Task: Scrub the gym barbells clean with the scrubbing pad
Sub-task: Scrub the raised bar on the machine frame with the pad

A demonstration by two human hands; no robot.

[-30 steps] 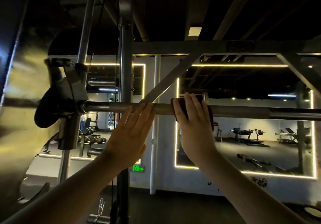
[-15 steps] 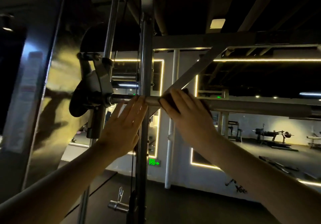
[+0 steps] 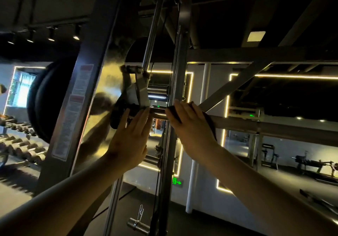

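Observation:
A steel barbell (image 3: pixel 241 125) runs across the view at head height, fixed into a guided rack. My right hand (image 3: pixel 192 126) lies over the bar near its left end, fingers curled over the top, pressing a dark scrubbing pad (image 3: pixel 210 124) around the bar. Only the pad's edges show past the fingers. My left hand (image 3: pixel 130 136) is flat, fingers straight, its fingertips touching the bar beside the hook bracket (image 3: pixel 136 93). A short bare stretch of bar separates the two hands.
Vertical guide rods (image 3: pixel 175 71) and the wide rack upright (image 3: pixel 76 98) with warning labels stand just behind the hands. Black weight plates (image 3: pixel 43 100) hang at left above a dumbbell rack (image 3: pixel 20 144). A lower peg with a clip (image 3: pixel 138 223) juts out below.
My right hand has slid the pad left along the bar toward the bracket. My left hand has shifted left with it, and my view has turned left.

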